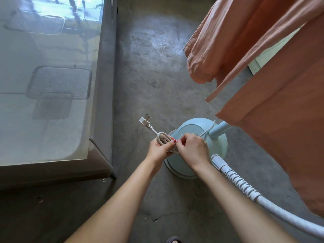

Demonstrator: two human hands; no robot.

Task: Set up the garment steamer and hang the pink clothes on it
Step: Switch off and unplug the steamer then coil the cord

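Note:
The pale blue garment steamer base (217, 151) stands on the concrete floor, its blue pole (220, 129) rising to the right. Pink clothes (273, 95) hang over it at the right. My left hand (160, 148) holds a coiled bundle of white power cord (164, 138), whose plug (145, 120) sticks out up and left. My right hand (192, 148) pinches the same bundle at its right end, above the base. A white ribbed steam hose (245, 187) runs from beside the base to the lower right.
A glass-topped table (52, 85) with a metal frame fills the left side, its corner leg (103, 155) close to my left arm. Bare concrete floor (152, 67) stretches ahead. A dark shoe tip (173, 240) shows at the bottom edge.

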